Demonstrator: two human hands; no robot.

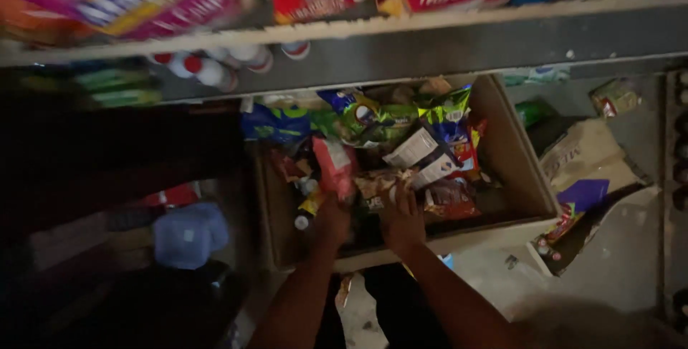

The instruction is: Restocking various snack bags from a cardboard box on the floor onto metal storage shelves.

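Note:
An open cardboard box [517, 170] sits on the floor below a shelf, filled with several snack packets [419, 123] in green, blue, red and yellow. Both my hands reach down into its near side. My left hand [331, 221] is among the packets beside a small white-capped bottle [304, 221] and a red packet [335, 166]. My right hand [401, 221] rests on a pale packet [374, 185] next to a dark red chip bag [450, 200]. The dim light hides whether either hand grips anything.
A shelf edge [430, 26] with bright boxes runs across the top. White bottles with red caps [215, 68] stand behind it. A second flattened carton [586, 159] lies to the right on the grey floor. A blue cloth object [190, 234] lies at the left in shadow.

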